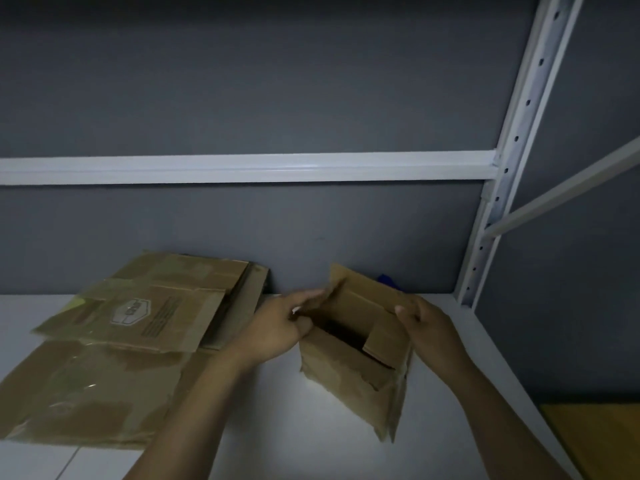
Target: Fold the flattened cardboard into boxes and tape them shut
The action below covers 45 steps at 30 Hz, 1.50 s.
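Cardboard box (343, 379) stands open on the white shelf (277, 427), left hand (277, 327) pinching its left rim, right hand (427, 323) gripping the right flap; flattened cardboard (138, 317) just left.

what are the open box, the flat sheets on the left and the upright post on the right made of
Box: brown cardboard, matte, with creased, frayed flap edges. Flat sheets: the same cardboard, with glossy patches that look like old tape. Post: probably painted metal, pale, smooth, with punched holes.
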### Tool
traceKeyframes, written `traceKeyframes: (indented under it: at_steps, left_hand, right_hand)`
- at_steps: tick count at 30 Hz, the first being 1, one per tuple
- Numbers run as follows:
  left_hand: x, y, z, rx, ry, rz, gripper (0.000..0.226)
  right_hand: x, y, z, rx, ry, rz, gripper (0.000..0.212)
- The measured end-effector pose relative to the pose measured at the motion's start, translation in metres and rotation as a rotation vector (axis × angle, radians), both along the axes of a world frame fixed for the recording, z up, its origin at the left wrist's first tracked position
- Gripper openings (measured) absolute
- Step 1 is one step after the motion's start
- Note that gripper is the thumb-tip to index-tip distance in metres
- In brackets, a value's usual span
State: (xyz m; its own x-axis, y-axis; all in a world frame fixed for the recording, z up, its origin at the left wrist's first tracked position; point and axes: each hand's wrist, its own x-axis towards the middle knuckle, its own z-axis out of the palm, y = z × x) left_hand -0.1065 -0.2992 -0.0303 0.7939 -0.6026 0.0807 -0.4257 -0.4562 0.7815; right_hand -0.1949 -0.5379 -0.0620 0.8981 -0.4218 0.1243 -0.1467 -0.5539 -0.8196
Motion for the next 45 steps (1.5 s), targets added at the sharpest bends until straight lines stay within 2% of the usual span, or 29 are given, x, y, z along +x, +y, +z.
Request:
traceKeyframes:
  at_steps: [3, 4, 7, 8, 11, 13, 16, 18, 21, 22, 24, 26, 28, 30, 33, 36, 38, 41, 43, 45]
  left_hand:
    - [0.002, 0.002, -0.001, 0.071, 0.028, -0.133, 0.037]
    - [0.002, 0.003, 0.0, 0.111, 0.06, -0.197, 0.039]
    - [0.009, 0.001, -0.002, 0.203, 0.028, -0.305, 0.072]
    - [0.013, -0.001, -0.005, 0.193, -0.003, -0.274, 0.075]
    - [0.02, -0.011, -0.011, 0.086, -0.055, -0.057, 0.059]
    - [0.018, -0.018, -0.011, 0.134, -0.112, 0.026, 0.062]
    - [0.016, -0.022, -0.013, 0.14, -0.174, 0.126, 0.074]
    - [0.014, -0.023, -0.017, 0.142, -0.158, 0.179, 0.08]
    - [0.008, -0.027, -0.026, 0.102, -0.12, 0.227, 0.081]
    - [0.008, -0.028, -0.028, 0.083, -0.112, 0.25, 0.083]
    - [0.005, -0.029, -0.032, 0.06, -0.102, 0.298, 0.096]
    - [0.001, -0.027, -0.034, 0.079, -0.125, 0.289, 0.113]
    - [-0.004, -0.023, -0.039, 0.153, -0.209, 0.214, 0.121]
    - [-0.002, -0.016, -0.049, 0.17, -0.302, 0.164, 0.108]
    - [0.0, -0.01, -0.061, 0.26, -0.526, 0.175, 0.058]
    - [0.006, -0.016, -0.062, 0.473, -0.669, 0.157, 0.074]
    - [0.011, -0.027, -0.061, 0.512, -0.711, 0.01, 0.09]
    - [0.016, -0.043, -0.059, 0.528, -0.604, -0.155, 0.113]
    - [0.02, -0.048, -0.065, 0.551, -0.622, -0.185, 0.106]
    - [0.024, -0.051, -0.069, 0.557, -0.67, -0.2, 0.095]
  right_hand:
    - [0.006, -0.003, -0.001, -0.001, -0.052, -0.1, 0.02]
    - [0.009, -0.005, -0.002, -0.003, -0.06, -0.13, 0.02]
    - [0.014, -0.011, -0.005, -0.017, -0.082, -0.091, 0.027]
    - [0.013, -0.012, -0.005, 0.001, -0.105, -0.025, 0.03]
    - [0.009, -0.012, -0.011, 0.134, -0.143, 0.174, 0.044]
    - [0.011, -0.013, -0.024, 0.247, -0.093, 0.22, 0.048]
    - [0.01, -0.016, -0.029, 0.339, -0.058, 0.238, 0.018]
    - [0.002, -0.018, -0.024, 0.351, 0.038, 0.271, 0.022]
    - [-0.011, -0.019, -0.021, 0.455, 0.099, 0.319, 0.049]
    - [-0.014, -0.017, -0.022, 0.464, 0.09, 0.325, 0.052]
    - [-0.012, -0.01, -0.025, 0.382, 0.056, 0.325, 0.037]
    - [-0.005, -0.004, -0.029, 0.188, 0.037, 0.286, 0.019]
    - [0.003, -0.001, -0.037, 0.051, 0.003, 0.26, 0.02]
    - [0.013, -0.002, -0.044, -0.003, -0.063, 0.291, 0.024]
    - [0.028, -0.004, -0.042, -0.078, -0.099, 0.364, 0.027]
    - [0.044, -0.005, -0.042, -0.164, -0.112, 0.367, 0.03]
    - [0.047, -0.006, -0.044, -0.109, -0.087, 0.359, 0.031]
    - [0.037, -0.007, -0.043, -0.005, -0.027, 0.384, 0.031]
    - [0.031, -0.009, -0.037, 0.123, -0.013, 0.355, 0.029]
    - [0.034, -0.015, -0.031, 0.312, -0.076, 0.156, 0.019]
